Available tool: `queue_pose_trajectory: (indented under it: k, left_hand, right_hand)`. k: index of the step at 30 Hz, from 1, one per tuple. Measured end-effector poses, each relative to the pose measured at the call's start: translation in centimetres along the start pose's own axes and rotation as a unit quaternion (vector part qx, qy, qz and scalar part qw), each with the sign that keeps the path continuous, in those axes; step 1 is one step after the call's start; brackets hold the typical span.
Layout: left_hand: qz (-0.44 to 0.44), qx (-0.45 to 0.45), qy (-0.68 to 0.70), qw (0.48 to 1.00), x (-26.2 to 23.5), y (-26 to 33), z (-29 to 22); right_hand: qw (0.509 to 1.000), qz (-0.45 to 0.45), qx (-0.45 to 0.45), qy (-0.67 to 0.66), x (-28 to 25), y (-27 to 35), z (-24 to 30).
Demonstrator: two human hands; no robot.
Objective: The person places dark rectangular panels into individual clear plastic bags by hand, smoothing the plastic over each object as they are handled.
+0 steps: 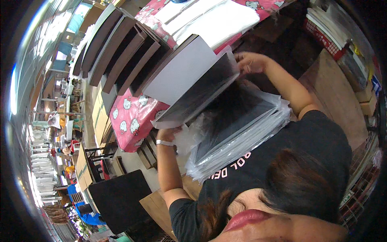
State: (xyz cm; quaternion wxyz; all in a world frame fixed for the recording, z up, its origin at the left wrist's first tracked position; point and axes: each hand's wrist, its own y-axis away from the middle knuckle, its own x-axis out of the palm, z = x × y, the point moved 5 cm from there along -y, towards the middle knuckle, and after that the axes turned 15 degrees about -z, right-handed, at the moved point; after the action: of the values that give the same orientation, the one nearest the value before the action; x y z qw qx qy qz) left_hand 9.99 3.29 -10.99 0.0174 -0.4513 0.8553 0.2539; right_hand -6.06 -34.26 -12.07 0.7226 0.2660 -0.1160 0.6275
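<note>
A flat dark panel in clear plastic wrap [201, 92] is tilted up between my two hands. My left hand [169, 133], with a pale band on its wrist, is closed on the panel's lower left end; its fingertips are partly hidden behind it. At the upper right end, my right hand [252, 63] has bent fingers gripping the plastic at the corner. Against my body lies a stack of plastic-wrapped dark panels [242, 141], its clear sleeves sticking out past the edges. Right behind the raised panel stands a light grey board [181, 72].
Dark-edged boards [125, 52] stand in a row on a table with a pink patterned cover [131, 119]. White sheets [217, 20] lie at the far side. A black square seat or panel [121, 199] is at lower left. A red basket [322, 38] stands far right.
</note>
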Motion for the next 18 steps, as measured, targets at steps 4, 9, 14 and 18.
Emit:
queue_pose_trajectory:
  k: [4, 9, 14, 18]
  left_hand:
    - [-0.052, -0.036, -0.067, 0.996, 2.7, -1.4, 8.9]
    - [-0.174, -0.01, -0.076, 0.982, 2.3, -0.9, 10.3]
    - [-0.449, 0.122, 0.145, 0.873, -7.9, 4.3, 9.4]
    - [-0.48, 0.256, 0.349, 0.763, -12.7, 7.9, 2.8]
  right_hand:
    - [0.99, -0.011, 0.132, 0.057, -7.1, -2.7, -12.1]
    - [0.901, -0.103, 0.054, 0.418, -11.7, -4.1, -12.2]
    - [0.947, 0.171, 0.028, 0.271, 3.8, 1.7, 0.9]
    - [0.838, 0.342, -0.002, 0.425, 8.7, 2.2, -6.6]
